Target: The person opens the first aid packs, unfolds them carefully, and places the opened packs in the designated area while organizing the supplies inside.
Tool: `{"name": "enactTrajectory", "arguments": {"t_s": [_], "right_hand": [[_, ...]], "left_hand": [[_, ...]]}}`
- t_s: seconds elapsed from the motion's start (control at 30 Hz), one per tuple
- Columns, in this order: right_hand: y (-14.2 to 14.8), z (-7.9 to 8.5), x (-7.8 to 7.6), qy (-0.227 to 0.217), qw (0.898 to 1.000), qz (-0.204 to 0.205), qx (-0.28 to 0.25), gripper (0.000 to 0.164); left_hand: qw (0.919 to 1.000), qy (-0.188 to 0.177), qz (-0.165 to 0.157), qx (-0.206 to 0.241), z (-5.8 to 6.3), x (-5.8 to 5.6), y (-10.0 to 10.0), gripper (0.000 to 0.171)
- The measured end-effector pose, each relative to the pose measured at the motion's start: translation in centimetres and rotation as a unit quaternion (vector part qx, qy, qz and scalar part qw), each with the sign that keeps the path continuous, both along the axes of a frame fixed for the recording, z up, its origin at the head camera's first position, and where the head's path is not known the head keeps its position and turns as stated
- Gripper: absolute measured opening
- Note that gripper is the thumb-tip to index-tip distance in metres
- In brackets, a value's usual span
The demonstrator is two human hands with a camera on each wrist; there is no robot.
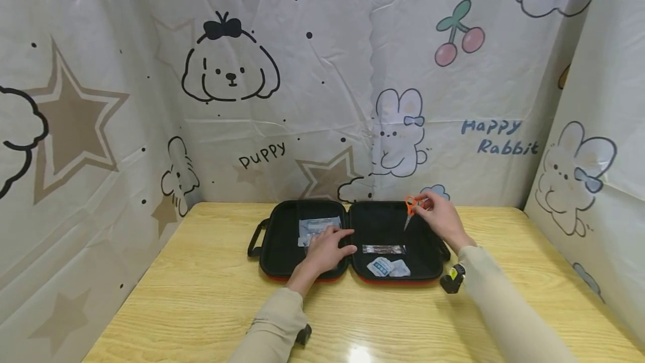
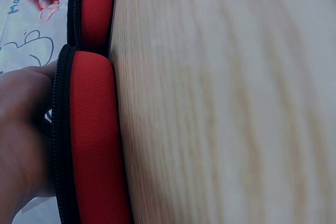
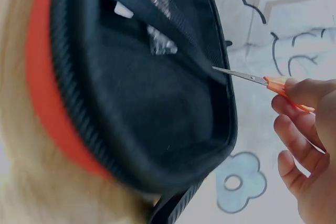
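Observation:
My right hand (image 1: 439,216) pinches a small pair of orange-handled scissors (image 3: 278,84) by the handles, above the right half of an open black case (image 1: 370,217) with red outer sides. The scissors' blades point down into that half. My left hand (image 1: 326,251) lies over the left half, index finger and thumb spread towards the hinge, beside flat clear-wrapped packets (image 1: 314,226). Its other fingertips are hidden there; in the left wrist view the case wall (image 2: 97,135) covers them. In the right half lie a long thin clear packet (image 1: 384,249) and small white sachets (image 1: 388,266).
The case stands on a light wooden table (image 1: 211,296), near its back edge. A black carry handle (image 1: 255,238) sticks out at the case's left side. Printed cloth (image 1: 322,71) hangs behind the table and on both sides.

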State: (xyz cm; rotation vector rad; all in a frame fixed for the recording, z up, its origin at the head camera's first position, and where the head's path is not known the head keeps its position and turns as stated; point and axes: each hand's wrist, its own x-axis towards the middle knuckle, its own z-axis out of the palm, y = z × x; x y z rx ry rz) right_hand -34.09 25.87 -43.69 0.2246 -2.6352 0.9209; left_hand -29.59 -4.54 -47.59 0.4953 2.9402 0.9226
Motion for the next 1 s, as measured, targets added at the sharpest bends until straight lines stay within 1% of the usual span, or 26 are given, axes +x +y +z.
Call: {"name": "enactTrajectory", "arguments": {"t_s": [0.1,0.27,0.43,0.57,0.87,1.0], "right_hand": [[0.6,-0.3,0.3,-0.012,1.000,-0.008,-0.007,0.029],[1.1,-1.2,0.6,-0.030,0.999,-0.019,-0.019,0.031],[0.9,-2.1,0.6,-0.055,0.997,-0.039,-0.036,0.034],[0.4,-2.4,0.5,-0.071,0.995,-0.060,-0.038,0.036],[-0.3,-2.1,0.8,-0.095,0.991,-0.091,0.024,0.036],[-0.4,-2.3,0.9,-0.088,0.991,-0.090,0.053,0.036]], "left_hand": [[1.0000,0.000,0.002,-0.001,0.0,0.0,-0.1,0.048],[1.0000,0.002,-0.001,-0.003,0.1,0.0,-0.1,0.048],[1.0000,0.002,-0.001,-0.002,-0.1,-0.1,0.0,0.048],[1.0000,0.001,0.000,0.000,-0.1,-0.1,0.1,0.048],[1.0000,0.000,0.001,-0.002,0.0,0.0,0.0,0.048],[1.0000,0.000,-0.001,0.000,0.0,0.0,0.1,0.049]]}}
